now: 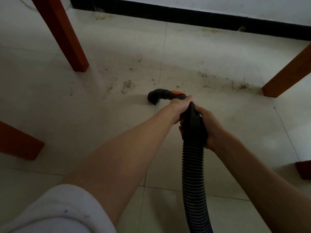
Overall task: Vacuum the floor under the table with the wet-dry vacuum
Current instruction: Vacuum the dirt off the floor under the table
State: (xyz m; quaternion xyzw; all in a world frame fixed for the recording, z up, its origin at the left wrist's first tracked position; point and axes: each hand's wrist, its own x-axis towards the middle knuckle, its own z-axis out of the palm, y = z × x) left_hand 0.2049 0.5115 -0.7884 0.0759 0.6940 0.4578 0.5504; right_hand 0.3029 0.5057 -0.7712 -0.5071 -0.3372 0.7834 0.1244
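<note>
A black ribbed vacuum hose [193,174] runs up from the bottom of the view to a curved black handle with an orange slider [177,93]. Its nozzle end [154,98] points down onto the pale tiled floor [84,106]. My left hand [180,106] grips the handle just behind the orange part. My right hand [207,125] grips the smooth black cuff where the ribbed hose joins. Brown crumbs and dirt [128,84] lie scattered on the tiles just beyond the nozzle, with more dirt [242,85] to the right.
Reddish wooden table legs stand at the upper left [67,39] and at the right [286,76]. Another wooden leg [18,142] sits at the left edge. A black skirting board [185,15] runs along the white wall at the back. A dark red object [304,170] shows at the right edge.
</note>
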